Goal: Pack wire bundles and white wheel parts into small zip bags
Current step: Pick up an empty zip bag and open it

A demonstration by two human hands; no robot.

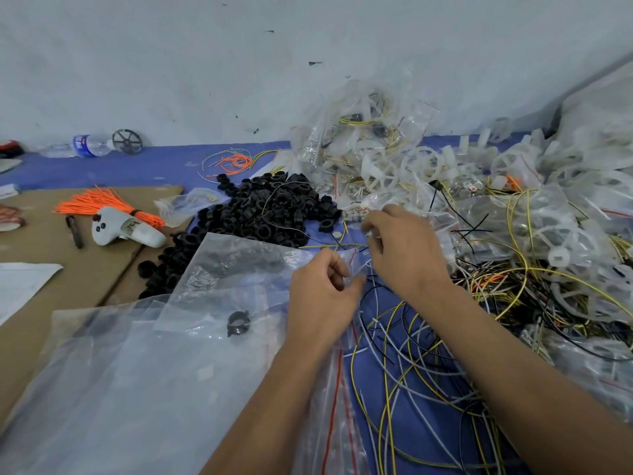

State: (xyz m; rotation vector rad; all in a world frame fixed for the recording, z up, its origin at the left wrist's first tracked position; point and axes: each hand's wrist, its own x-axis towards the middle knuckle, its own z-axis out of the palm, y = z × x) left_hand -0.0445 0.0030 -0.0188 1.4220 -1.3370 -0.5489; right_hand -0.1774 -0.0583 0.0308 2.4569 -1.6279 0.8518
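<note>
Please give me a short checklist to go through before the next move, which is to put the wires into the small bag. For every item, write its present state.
1. Left hand pinches the small clear zip bag with red seal line: ok.
2. Bag mouth is open wide enough: cannot tell.
3. Right hand holds a wire bundle: cannot tell, its curled fingers hide what they hold.
4. Loose yellow, white and black wires lie within reach on the blue mat: ok.
5. White plastic spoked wheel parts are at hand in the pile: ok.
6. Wires are free of tangles: not ok.
</note>
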